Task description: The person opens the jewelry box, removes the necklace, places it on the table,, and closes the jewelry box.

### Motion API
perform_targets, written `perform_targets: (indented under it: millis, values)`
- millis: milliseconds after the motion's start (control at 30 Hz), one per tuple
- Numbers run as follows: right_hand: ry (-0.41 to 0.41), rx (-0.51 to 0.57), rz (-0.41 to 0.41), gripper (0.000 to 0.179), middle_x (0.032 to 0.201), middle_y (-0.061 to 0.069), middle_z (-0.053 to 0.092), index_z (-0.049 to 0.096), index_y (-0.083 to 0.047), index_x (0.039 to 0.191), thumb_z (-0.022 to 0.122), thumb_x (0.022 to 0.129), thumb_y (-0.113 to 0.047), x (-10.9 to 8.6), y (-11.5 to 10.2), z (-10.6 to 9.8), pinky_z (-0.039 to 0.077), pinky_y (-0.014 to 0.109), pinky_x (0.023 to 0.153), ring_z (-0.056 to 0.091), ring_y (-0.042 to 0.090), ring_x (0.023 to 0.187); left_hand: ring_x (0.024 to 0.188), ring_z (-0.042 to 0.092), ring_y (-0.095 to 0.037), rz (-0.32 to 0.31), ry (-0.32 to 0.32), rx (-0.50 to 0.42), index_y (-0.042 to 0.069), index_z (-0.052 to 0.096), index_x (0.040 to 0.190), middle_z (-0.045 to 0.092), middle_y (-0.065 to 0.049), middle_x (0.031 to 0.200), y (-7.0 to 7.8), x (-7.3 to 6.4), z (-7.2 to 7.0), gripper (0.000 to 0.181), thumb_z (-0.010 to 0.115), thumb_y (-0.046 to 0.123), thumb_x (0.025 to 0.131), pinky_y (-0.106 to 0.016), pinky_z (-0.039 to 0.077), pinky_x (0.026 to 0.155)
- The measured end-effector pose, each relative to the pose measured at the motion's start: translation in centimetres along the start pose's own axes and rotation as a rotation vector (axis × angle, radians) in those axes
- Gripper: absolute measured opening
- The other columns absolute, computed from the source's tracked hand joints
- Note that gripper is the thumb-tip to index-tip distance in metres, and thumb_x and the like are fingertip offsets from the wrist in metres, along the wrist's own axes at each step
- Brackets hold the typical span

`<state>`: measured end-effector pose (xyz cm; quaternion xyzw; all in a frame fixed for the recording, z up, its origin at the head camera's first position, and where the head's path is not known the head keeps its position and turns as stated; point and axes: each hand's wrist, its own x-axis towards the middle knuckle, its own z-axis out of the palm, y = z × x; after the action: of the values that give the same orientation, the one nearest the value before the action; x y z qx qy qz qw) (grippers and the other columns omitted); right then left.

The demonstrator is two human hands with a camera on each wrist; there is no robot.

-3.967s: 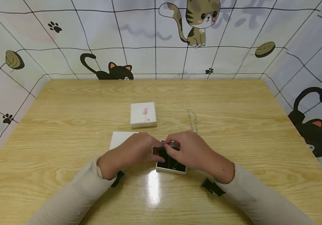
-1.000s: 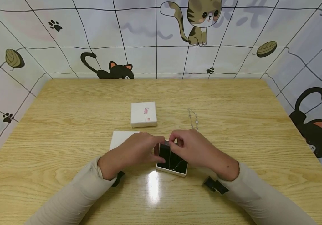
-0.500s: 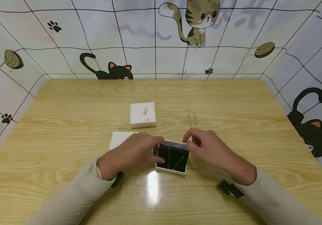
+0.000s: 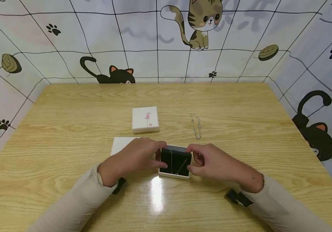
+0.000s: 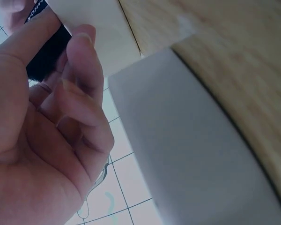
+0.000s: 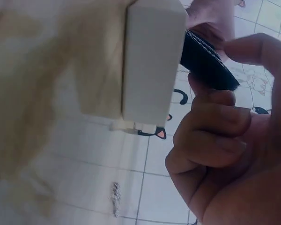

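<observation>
A small white box (image 4: 174, 176) sits on the table between my hands. Its black insert pad (image 4: 178, 157) is tilted up at the far edge, with a thin silver chain (image 4: 181, 167) lying across it. My left hand (image 4: 138, 154) pinches the pad's left side, thumb in front and index finger behind. On the right side, my right hand (image 4: 216, 161) pinches the same pad between thumb and index finger. In the right wrist view the pad (image 6: 206, 65) sticks out above the box's white wall (image 6: 152, 65). The box's inside beneath the pad is hidden.
A white lid (image 4: 120, 144) lies partly under my left hand's outline. Farther back stands a closed white box with a pink flower (image 4: 139, 119). A silver bracelet-like chain (image 4: 199, 126) lies beyond my right hand. Cat-print sheeting (image 4: 142, 64) borders the table.
My right hand has moved from the pad's far edge out to its right, then back in onto the pad's right side. My left hand stays at the left side.
</observation>
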<state>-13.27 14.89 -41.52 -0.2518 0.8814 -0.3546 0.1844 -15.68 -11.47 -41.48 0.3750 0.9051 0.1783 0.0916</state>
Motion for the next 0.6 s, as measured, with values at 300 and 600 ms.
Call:
perform_targets:
  millis: [300,600]
  values:
    - [-0.002,0.066,-0.007,0.011,0.061,-0.009,0.041,0.067,-0.017,0.099,0.073,0.091,-0.021,0.2,0.8,0.2,0.032,0.018,0.049,0.037,0.001,0.052,0.059,0.050,-0.004,0.007,0.132,0.160,0.021,0.066,0.106,0.065,0.008,0.090,0.6,0.0,-0.3,0.042,0.081,0.050,0.079,-0.022,0.040,0.052]
    - [0.005,0.068,-0.033,0.008,0.061,-0.009,0.041,0.065,-0.019,0.095,0.072,0.093,-0.022,0.4,1.0,0.3,0.033,0.018,0.051,0.035,0.001,0.051,0.050,0.041,-0.003,0.116,0.364,0.371,0.020,0.061,0.086,0.052,0.007,0.079,3.6,0.7,-0.3,0.029,0.074,0.046,0.088,-0.018,0.028,0.043]
